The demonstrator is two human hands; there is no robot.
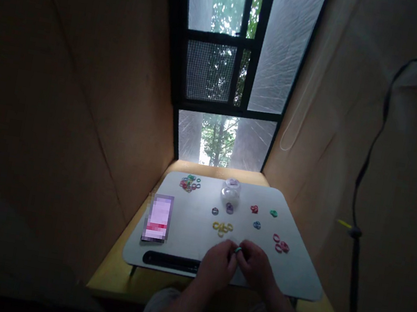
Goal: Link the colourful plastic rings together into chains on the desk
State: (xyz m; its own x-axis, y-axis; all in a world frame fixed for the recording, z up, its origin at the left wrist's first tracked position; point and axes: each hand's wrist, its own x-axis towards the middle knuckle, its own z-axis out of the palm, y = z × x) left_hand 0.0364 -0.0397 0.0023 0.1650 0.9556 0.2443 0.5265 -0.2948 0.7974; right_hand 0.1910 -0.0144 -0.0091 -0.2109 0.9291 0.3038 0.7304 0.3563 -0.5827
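Over the front half of the white lap table [190,217], my left hand [217,266] and my right hand [256,265] meet with fingers closed. A small green hair tie [238,250] shows between their fingertips, and both appear to grip it. Just beyond the fingers lies a loose group of yellow hair ties [222,227]. Farther back are small clusters: dark ones [215,211], purple ones [229,208], red ones [254,209], blue ones [256,225] and green ones [273,213]. Pink hair ties [282,245] lie to the right.
A mixed pile of hair ties [190,184] sits at the back left. A clear plastic jar [230,194] stands at the back middle. On the left lies a phone [158,218] with a lit screen. A dark slot [170,261] runs along the front edge. Walls and a window [219,139] enclose the table.
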